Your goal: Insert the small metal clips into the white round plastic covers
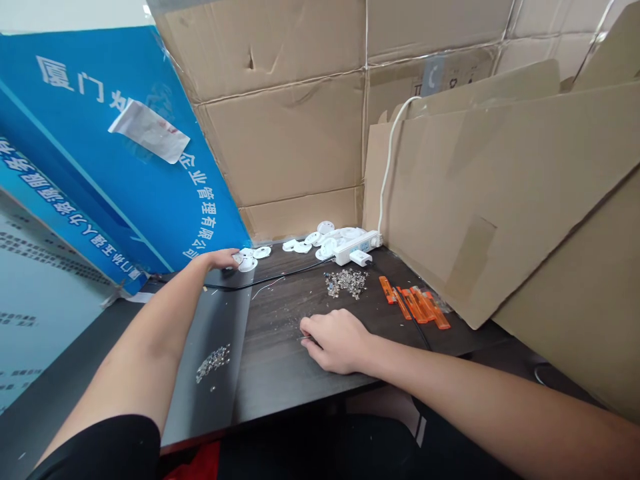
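My left hand (223,259) reaches to the back left of the dark table (280,373), its fingertips at a small group of white round pieces (247,265). Whether those fingers grip a piece is too small to tell. Nearer the front edge, my right hand (336,340) is closed in a pinch on a thin metal piece (303,338) that sticks out to the left. Behind the right hand lies a pile of small shiny metal parts (347,283). A second, smaller pile of metal parts (214,362) is at the front left.
A white power strip (356,247) with a plug stands at the back, beside more white round pieces (325,228). A black cable (280,275) crosses the table. Orange strips (423,307) lie at the right. Cardboard sheets (300,133) and a blue panel (125,133) wall the table in.
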### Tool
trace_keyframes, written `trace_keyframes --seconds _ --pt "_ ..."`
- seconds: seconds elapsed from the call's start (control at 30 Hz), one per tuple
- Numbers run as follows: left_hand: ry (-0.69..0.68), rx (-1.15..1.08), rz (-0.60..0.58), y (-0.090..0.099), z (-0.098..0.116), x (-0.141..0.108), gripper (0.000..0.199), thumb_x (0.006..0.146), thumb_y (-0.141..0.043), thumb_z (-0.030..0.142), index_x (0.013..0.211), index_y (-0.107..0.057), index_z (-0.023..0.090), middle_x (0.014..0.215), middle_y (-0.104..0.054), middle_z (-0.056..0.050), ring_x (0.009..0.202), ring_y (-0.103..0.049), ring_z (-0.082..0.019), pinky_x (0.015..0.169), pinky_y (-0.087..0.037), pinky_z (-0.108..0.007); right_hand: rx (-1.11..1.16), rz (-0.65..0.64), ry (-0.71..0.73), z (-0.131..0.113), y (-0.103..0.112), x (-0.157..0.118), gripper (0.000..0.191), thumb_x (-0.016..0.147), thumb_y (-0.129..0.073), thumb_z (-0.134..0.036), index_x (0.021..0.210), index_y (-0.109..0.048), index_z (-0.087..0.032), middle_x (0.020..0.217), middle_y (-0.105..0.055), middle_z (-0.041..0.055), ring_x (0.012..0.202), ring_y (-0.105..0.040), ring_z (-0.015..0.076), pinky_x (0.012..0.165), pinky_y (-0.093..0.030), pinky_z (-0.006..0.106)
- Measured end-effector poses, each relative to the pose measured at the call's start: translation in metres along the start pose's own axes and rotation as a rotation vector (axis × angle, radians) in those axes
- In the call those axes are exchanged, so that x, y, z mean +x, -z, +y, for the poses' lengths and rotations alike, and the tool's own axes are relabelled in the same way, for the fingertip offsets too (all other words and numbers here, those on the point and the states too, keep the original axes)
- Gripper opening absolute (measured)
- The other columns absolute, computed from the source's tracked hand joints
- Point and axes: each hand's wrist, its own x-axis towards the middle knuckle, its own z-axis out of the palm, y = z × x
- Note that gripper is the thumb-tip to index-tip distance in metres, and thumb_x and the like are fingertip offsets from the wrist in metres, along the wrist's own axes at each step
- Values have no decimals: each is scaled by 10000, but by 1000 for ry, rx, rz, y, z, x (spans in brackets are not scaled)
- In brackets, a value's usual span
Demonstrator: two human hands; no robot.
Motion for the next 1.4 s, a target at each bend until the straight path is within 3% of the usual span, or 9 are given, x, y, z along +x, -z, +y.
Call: trace_keyframes --seconds 0.17,0.27,0.4,0.57,0.77,0.87,1.13,1.27,1.4 --pt "58 -3 -78 6 -6 -4 792 625 -662 322 1401 -613 173 1339 -675 -161 1133 -680 -365 837 -595 -362 1 -16 -8 -1 3 -1 236 988 -466 -396 1042 -609 -216 1042 -757 60 837 -722 248 665 -432 320" --pt "89 -16 -52 16 -6 -1 769 686 -624 362 1423 -585 147 1346 -661 -192 1100 -688 -367 715 -607 -341 5 -20 -8 -1 4 -1 231 986 -468 -394 1046 -605 -217 1045 -756 58 840 -724 247 663 -436 320" --pt "40 -40 0 16 6 10 702 814 -520 350 1503 -497 220 1383 -646 -123 1158 -671 -292 822 -592 -299 5 -19 -16 -1 3 0 232 980 -476 -392 1042 -612 -214 1034 -758 55 837 -722 242 672 -437 317" --pt "33 -16 26 -2 32 29 627 815 -568 339 1427 -592 205 1442 -599 -135 1351 -536 -334 1038 -507 -359 -15 8 -11 -1 1 0 239 973 -479 -408 1025 -614 -218 1009 -762 43 804 -720 243 634 -425 322" --pt "103 -55 -45 -5 46 38 536 730 -677 343 1243 -692 187 1196 -734 -127 982 -714 -280 711 -585 -288 -25 10 -17 -1 0 1 245 971 -476 -418 1015 -616 -221 1003 -763 37 798 -722 243 615 -416 322" --pt "129 -57 -21 3 50 37 528 697 -697 335 1200 -704 173 1215 -720 -131 981 -704 -283 636 -570 -260 -18 9 -20 -1 1 1 242 971 -475 -412 1020 -616 -221 1007 -764 37 799 -723 245 618 -416 323" --pt "-62 -85 -26 16 95 33 531 871 -547 396 1391 -579 293 1387 -639 -54 1068 -681 -201 679 -559 -185 -9 23 -2 -1 -1 2 236 961 -486 -397 1024 -619 -213 992 -765 46 782 -723 247 617 -413 319" --pt "-76 2 -79 1 119 36 612 808 -660 485 1364 -616 234 1394 -623 -146 1046 -693 -281 694 -580 -262 -14 39 -3 0 -2 1 236 964 -485 -399 1021 -620 -215 1001 -767 43 789 -724 250 615 -412 320" --pt "-74 68 -92 -1 119 33 717 735 -751 487 1388 -586 242 1392 -627 -138 1073 -683 -291 747 -581 -269 -20 43 2 0 -2 0 240 967 -483 -407 1022 -618 -217 998 -766 38 794 -727 250 609 -414 321"
